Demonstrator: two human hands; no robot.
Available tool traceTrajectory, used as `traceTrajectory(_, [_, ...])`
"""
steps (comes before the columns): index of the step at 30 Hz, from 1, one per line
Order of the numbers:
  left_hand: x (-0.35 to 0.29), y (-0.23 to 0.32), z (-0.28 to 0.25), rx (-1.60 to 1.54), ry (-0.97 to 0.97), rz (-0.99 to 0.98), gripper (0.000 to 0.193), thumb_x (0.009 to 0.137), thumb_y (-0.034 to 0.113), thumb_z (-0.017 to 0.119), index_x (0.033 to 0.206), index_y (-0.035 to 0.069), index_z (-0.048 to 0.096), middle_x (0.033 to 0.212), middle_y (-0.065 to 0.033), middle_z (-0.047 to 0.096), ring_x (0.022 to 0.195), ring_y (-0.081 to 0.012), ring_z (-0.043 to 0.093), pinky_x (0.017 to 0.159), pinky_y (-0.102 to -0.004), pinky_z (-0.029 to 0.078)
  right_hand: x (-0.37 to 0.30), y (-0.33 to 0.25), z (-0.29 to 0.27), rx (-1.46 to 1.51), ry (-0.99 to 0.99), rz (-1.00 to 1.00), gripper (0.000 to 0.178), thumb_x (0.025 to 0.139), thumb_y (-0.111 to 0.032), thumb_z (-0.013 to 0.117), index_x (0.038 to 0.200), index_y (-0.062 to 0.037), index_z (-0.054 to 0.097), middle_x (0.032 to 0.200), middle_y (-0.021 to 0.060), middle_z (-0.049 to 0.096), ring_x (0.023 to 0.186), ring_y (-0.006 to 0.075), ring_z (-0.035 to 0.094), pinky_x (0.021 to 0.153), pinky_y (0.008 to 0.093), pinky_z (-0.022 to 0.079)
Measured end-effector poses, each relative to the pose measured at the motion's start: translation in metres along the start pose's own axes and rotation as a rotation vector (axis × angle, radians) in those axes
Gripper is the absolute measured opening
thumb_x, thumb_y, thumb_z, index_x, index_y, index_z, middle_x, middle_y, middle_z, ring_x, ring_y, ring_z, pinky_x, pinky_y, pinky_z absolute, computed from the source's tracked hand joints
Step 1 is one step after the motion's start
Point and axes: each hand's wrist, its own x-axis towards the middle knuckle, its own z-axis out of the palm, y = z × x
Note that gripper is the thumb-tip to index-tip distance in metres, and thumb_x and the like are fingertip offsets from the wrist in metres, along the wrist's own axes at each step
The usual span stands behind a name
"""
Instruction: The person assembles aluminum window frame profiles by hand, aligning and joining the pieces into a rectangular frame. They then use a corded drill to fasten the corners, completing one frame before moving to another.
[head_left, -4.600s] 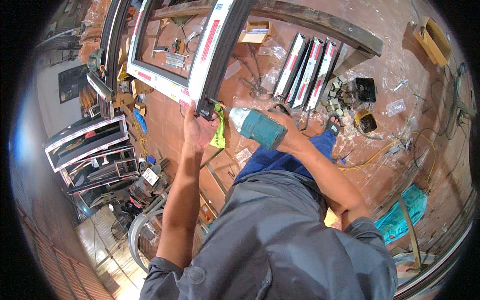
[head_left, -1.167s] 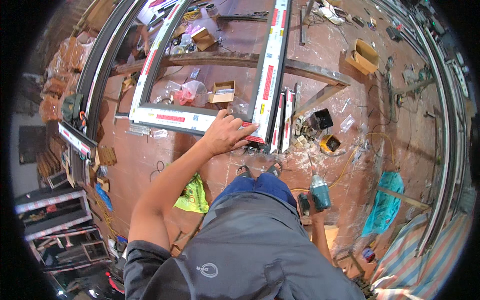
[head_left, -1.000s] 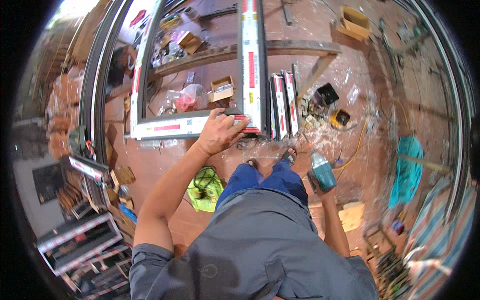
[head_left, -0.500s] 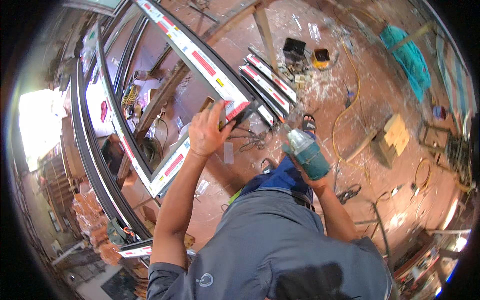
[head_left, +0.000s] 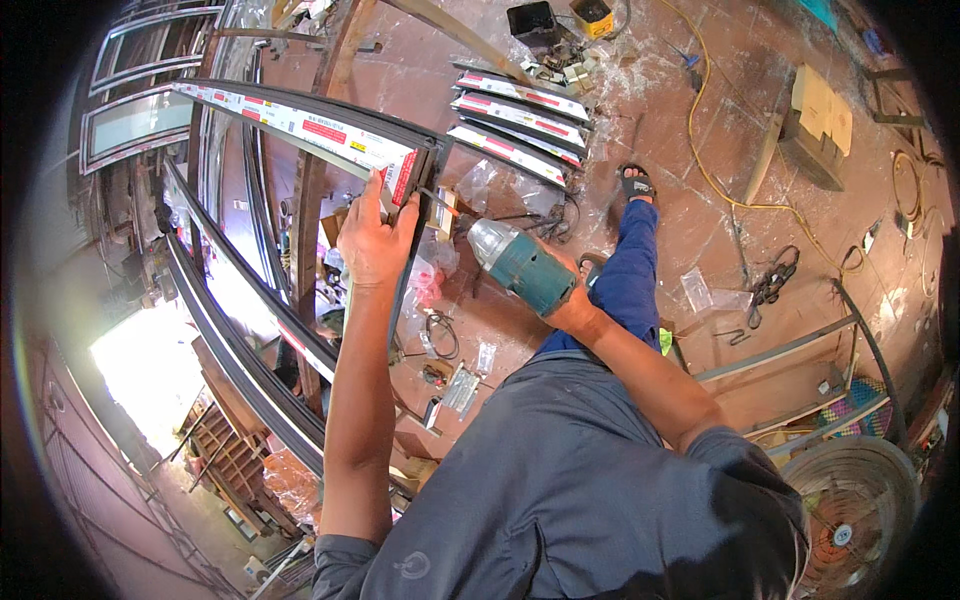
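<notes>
My left hand (head_left: pixel 378 240) grips the near corner of a dark frame (head_left: pixel 300 122) covered in white film with red and yellow labels. Its forefinger and thumb lie against the corner; the other fingers are partly hidden. In my right hand (head_left: pixel 577 304) is a teal power drill (head_left: pixel 528 266) with a silver-grey front housing. The drill points left, its thin bit (head_left: pixel 436 197) reaching the outer side of the frame corner. Whether the tip touches the frame or has entered it is too small to tell.
Several short film-covered profiles (head_left: pixel 520 125) lie on the floor ahead. Long dark profiles (head_left: pixel 235 350) lean at left. A yellow cable (head_left: pixel 705 130) crosses the floor near a cardboard box (head_left: pixel 818 128). A round fan (head_left: pixel 850 520) stands at lower right, beyond my sandalled foot (head_left: pixel 637 182).
My right hand has brought the drill leftward, from hanging beside my leg to the frame corner, and turned its bit left. My left hand stays at the corner. The view has shifted.
</notes>
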Motion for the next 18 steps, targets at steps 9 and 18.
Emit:
traceTrajectory(9, [-0.001, 0.0, 0.008, 0.01, 0.109, 0.024, 0.059, 0.081, 0.029, 0.089, 0.129, -0.002, 0.073, 0.088, -0.012, 0.073, 0.062, -0.0194, 0.06, 0.058, -0.0349, 0.05, 0.003, 0.006, 0.005, 0.14, 0.007, 0.004, 0.057, 0.08, -0.015, 0.086, 0.131, -0.0031, 0.065, 0.122, 0.016, 0.071, 0.109, 0.0358, 0.07, 0.097, 0.0415, 0.055])
traceTrajectory(18, [-0.001, 0.001, 0.01, -0.004, 0.124, -0.018, 0.059, 0.078, 0.025, 0.091, 0.127, -0.003, 0.073, 0.083, -0.0101, 0.07, 0.064, -0.0182, 0.054, 0.058, -0.034, 0.047, 0.008, 0.006, 0.0, 0.187, -0.104, 0.099, 0.047, 0.085, -0.015, 0.084, 0.128, -0.0022, 0.067, 0.122, 0.0141, 0.071, 0.112, 0.0292, 0.069, 0.1, 0.0375, 0.054])
